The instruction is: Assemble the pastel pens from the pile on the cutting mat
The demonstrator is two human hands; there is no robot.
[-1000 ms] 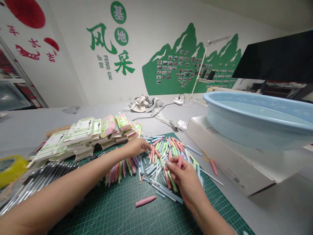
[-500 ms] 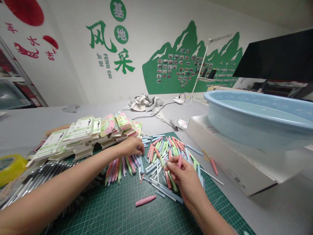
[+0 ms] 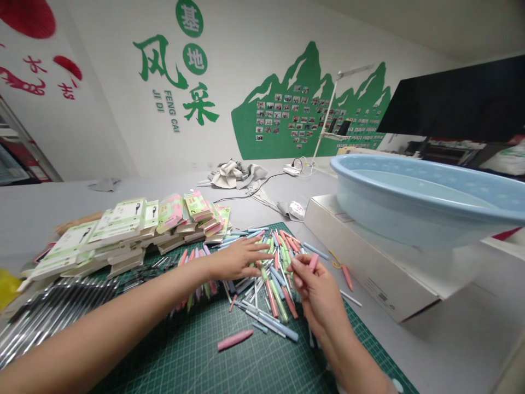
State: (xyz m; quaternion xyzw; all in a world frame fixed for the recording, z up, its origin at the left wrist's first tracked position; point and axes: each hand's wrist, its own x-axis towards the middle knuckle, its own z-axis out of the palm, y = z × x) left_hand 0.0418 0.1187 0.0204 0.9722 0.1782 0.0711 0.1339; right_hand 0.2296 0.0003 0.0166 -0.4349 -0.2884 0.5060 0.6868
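Note:
My left hand [image 3: 238,259] reaches over the left side of a loose pile of coloured pen parts [image 3: 280,298], its fingers stretched out and nothing visibly held. My right hand [image 3: 318,290], at the right of the pile, pinches a pink pen barrel [image 3: 314,262] that sticks up between thumb and fingers; its lower part is hidden. Blue, green and red barrels lie in the pile with thin white tubes. Nearer to me, a separate pink barrel [image 3: 235,340] lies on the green cutting mat [image 3: 176,350]. Coloured pens [image 3: 200,293] lie bunched beneath my left forearm.
Stacked small boxes [image 3: 123,224] stand at the left behind rows of dark, silvery pens [image 3: 53,312]. A blue basin [image 3: 410,202] rests on a white box [image 3: 369,262] at the right. Crumpled cloth [image 3: 233,175] and a cable lie farther back.
My left hand has moved right from the bunched pens to the pile, and its fingers have spread. My right hand still holds the pink barrel. The view has shifted slightly.

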